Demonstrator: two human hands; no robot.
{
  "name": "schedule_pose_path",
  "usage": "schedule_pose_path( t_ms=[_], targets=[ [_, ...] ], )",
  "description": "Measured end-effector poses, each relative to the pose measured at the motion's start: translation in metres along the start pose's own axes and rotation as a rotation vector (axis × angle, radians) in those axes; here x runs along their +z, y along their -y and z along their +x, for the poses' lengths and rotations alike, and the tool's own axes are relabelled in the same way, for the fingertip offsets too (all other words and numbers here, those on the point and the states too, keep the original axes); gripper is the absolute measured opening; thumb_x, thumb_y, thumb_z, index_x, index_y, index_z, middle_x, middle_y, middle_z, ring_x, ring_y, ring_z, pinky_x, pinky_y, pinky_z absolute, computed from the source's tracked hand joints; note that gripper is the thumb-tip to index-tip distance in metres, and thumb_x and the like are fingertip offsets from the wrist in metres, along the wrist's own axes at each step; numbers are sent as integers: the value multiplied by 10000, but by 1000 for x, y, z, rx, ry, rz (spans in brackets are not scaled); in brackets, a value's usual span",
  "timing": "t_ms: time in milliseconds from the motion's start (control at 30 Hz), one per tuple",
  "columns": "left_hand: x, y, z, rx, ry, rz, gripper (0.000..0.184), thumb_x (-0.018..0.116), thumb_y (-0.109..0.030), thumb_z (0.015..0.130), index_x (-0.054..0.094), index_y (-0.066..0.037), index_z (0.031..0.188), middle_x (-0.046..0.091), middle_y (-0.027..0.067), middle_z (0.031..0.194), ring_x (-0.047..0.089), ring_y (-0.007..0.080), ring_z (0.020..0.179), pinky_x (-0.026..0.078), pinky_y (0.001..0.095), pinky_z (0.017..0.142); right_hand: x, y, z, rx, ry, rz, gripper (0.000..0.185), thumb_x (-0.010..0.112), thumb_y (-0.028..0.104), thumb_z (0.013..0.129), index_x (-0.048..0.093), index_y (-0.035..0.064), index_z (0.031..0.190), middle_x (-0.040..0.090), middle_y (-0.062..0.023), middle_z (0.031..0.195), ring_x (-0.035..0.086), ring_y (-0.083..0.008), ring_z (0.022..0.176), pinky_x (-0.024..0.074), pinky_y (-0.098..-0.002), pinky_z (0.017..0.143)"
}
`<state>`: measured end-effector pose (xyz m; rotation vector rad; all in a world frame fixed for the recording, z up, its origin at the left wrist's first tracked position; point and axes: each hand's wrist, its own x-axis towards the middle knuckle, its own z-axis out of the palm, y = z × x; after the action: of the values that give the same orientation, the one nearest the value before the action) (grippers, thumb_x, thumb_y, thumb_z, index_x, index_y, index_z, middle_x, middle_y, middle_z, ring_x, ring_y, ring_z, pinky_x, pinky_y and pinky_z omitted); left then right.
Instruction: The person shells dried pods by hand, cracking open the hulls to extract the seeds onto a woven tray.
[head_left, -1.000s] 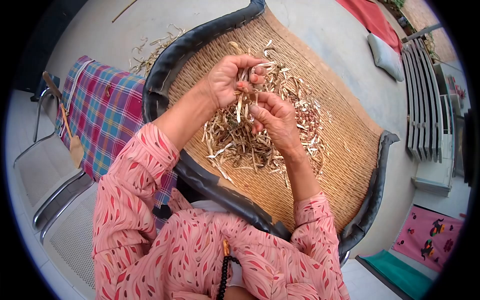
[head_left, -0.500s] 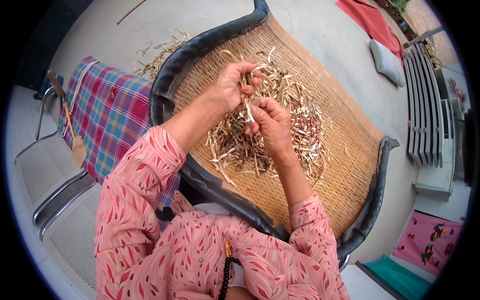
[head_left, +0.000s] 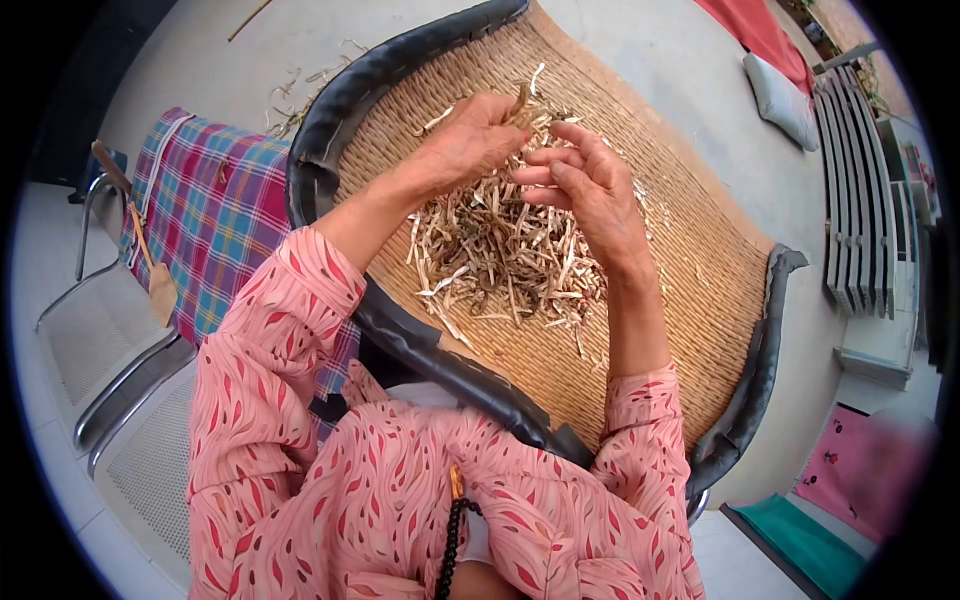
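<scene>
A heap of dry, split bean pods [head_left: 500,240] lies on a large woven winnowing tray [head_left: 690,290] with a black rim. My left hand [head_left: 470,145] is over the far part of the heap, its fingers closed around a few dry pods [head_left: 521,103] that stick out past the fingertips. Close by on the right, my right hand [head_left: 595,190] hovers above the pods with fingers apart and nothing visible in them. Small reddish beans among the husks are partly hidden by this hand.
Loose husks [head_left: 295,115] litter the floor beyond the tray's left rim. A plaid cloth [head_left: 215,200] and metal chairs [head_left: 105,335] are on the left, with a wooden-handled paddle [head_left: 161,292]. To the right are a cushion [head_left: 780,102] and a slatted stack [head_left: 857,195].
My hands were together, handling pods between them. Now my right hand has opened and moved right, while my left has moved slightly up with pods in it. The view has shifted slightly.
</scene>
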<state>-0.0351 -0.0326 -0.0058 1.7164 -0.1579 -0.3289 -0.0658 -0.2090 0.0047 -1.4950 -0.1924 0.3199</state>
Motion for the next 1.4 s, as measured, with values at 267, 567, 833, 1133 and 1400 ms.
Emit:
schedule_pose_path(
  t_ms=[267,567,833,1133,1400],
  targets=[
    [-150,-42,23,437,-859,784,411,597,-396,837,563,13,846,589,73,742,554,202,676,464,363,647,-12,-62,-10,-13,9,-1100,415,630,342,814,453,54,574,449,-56,499,424,-156,443,352,-323,379],
    [-81,-47,9,240,-296,715,180,558,-131,869,597,28,943,623,66,797,564,128,735,471,258,669,-8,-61,-6,245,-76,-174,160,565,108,816,525,39,678,542,-22,572,507,-86,494,398,-211,451],
    [33,-20,5,92,137,274,170,607,-88,807,551,-1,673,497,-10,590,466,51,564,364,216,479,-19,-29,-9,19,-112,-12,74,596,51,823,569,-15,804,563,-18,634,509,-55,492,422,-185,427],
    [39,1,-5,157,19,155,133,579,-34,806,549,1,682,476,-19,571,431,36,527,340,213,451,-15,-40,-11,-29,-123,-76,80,613,44,808,566,-1,760,557,-16,605,490,-52,467,397,-201,408],
    [41,6,-4,63,6,3,72,600,-25,793,556,-31,736,504,-37,630,448,27,573,354,179,485,-22,-45,-9,-40,-126,-116,137,628,73,777,543,19,684,540,4,592,474,-43,528,382,-198,452]
  ],
)
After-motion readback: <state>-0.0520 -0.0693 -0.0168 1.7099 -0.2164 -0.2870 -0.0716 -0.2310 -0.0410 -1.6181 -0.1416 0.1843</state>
